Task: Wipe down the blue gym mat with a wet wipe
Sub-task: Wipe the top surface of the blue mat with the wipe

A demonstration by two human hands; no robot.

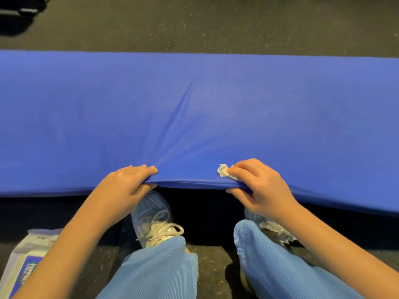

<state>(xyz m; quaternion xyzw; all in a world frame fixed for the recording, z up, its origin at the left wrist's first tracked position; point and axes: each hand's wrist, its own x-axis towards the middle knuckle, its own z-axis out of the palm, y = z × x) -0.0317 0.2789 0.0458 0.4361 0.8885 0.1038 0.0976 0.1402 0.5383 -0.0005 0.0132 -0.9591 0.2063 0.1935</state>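
My two hands grip one blue mat (pixel 194 108) at its near edge: left hand (pixel 127 182) bare, right hand (pixel 257 182) also pinching one wipe (pixel 223 170); one wipe pack (pixel 26 255) lower left.

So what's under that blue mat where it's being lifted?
The left hand and right hand hook thumbs under the raised edge of the blue mat, and the toes of the sneakers reach beneath it. Farther in is dark shadow; the floor there is covered.
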